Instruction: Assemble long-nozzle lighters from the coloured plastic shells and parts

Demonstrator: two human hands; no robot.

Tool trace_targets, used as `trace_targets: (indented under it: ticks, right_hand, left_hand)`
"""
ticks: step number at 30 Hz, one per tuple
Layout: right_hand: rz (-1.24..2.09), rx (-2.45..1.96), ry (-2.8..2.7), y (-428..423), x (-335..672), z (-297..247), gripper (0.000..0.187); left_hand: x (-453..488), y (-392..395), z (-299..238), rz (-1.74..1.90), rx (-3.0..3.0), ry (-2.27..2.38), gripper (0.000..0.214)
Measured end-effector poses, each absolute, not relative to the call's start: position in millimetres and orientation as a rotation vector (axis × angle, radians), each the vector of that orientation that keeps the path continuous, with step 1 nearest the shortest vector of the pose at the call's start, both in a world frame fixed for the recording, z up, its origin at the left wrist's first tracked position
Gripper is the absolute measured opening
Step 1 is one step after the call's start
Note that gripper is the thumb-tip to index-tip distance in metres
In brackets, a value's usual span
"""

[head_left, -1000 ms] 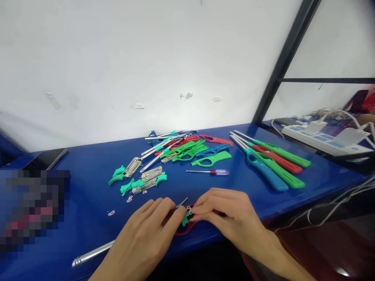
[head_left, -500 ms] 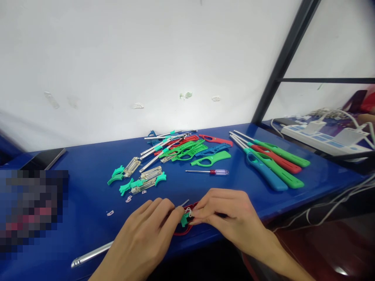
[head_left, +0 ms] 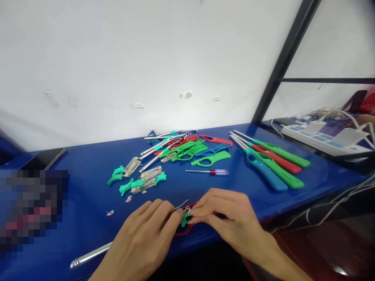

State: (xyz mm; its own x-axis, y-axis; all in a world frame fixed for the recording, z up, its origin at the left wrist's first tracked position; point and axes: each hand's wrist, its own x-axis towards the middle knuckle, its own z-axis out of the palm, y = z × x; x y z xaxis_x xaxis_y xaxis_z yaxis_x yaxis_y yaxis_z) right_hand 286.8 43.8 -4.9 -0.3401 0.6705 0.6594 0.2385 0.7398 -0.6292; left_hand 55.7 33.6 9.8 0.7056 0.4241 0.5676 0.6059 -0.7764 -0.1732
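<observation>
A red lighter shell lies at the table's front edge, with a green trigger and thin white wires inside it. My left hand is closed around its left side, thumb and index finger beside the trigger. From under that hand a silver lighter tube sticks out to the left. My right hand pinches with thumb and index finger at the wires and trigger, the other fingers curled over the shell's right end. What lies between the right fingertips is hidden. A thin grey tube pokes up beside my left thumb.
Behind my hands lie a screwdriver, green triggers, clear fuel tanks and a pile of shell halves. Several whole lighters rest at right. A phone is at far left, a power strip beyond the black post.
The thin grey tube by my left thumb shows slightly more and tilts a little. Both hands stay almost in place, still on the red shell.
</observation>
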Motion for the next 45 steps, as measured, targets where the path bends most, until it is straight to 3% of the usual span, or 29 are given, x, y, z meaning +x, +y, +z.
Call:
trace_targets:
  ticks: [28, 34, 45]
  right_hand:
    - [0.858, -0.941, -1.77, 42.8, 290.8, -0.9, 0.008]
    - [0.642, -0.957, -1.957, 43.4, 293.2, 2.4, 0.014]
    - [0.604, -0.868, -2.044, 41.0, 290.6, 3.2, 0.02]
  left_hand:
    - [56.2, 34.5, 8.9, -0.726, -2.563, -0.813, 0.039]
    - [57.6, 34.8, 11.4, -0.731, -2.535, -0.811, 0.04]
    - [55.3, 33.8, 0.7, -0.778, -2.579, -0.828, 0.036]
